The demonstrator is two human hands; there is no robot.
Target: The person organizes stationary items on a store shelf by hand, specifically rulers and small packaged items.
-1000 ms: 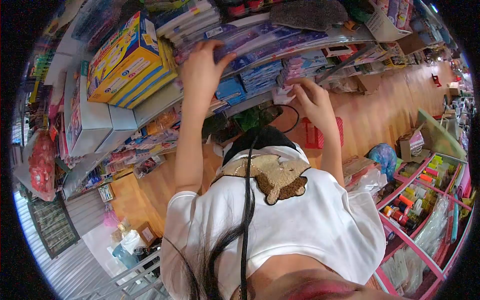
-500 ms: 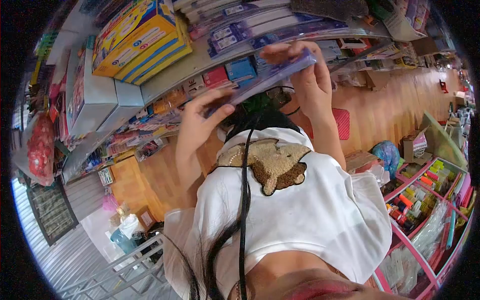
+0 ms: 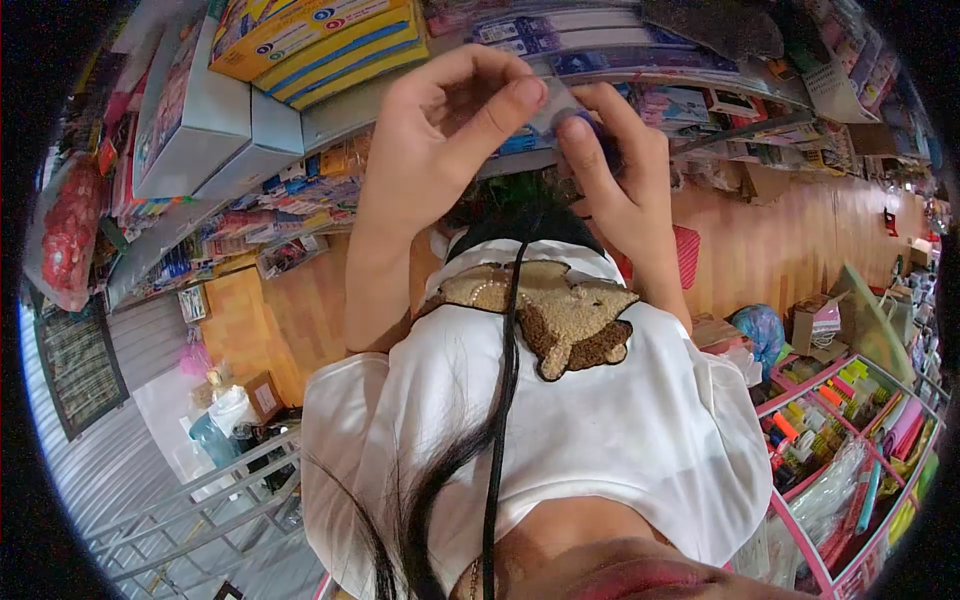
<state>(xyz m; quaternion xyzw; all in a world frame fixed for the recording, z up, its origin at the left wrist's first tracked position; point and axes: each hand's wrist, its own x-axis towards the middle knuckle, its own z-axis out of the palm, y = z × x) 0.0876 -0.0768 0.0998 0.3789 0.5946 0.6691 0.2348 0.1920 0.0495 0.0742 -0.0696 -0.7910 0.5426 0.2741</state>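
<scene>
A thin packet in clear and purple plastic (image 3: 552, 106) is between my two hands, in front of the shelf. Mostly the fingers hide it; a see-through end shows, with a dark purple part behind my right thumb. My left hand (image 3: 440, 140) has curled fingers, its thumb and fingertips pinching the clear end. Gripping the purple part is my right hand (image 3: 625, 170), thumb in front and fingers behind. What the packet contains cannot be made out.
Yellow boxes (image 3: 330, 50) and pale boxes (image 3: 200, 130) stand on the shelf at upper left. Flat purple packs (image 3: 600, 62) lie stacked beyond my hands. A pink-edged divided rack (image 3: 800, 490) with colourful bottles is at lower right. Metal railing (image 3: 190, 510) runs at lower left.
My left hand has moved up and right toward my right hand. The packet, earlier stretched flat between both hands, now shows only a small part between the fingertips.
</scene>
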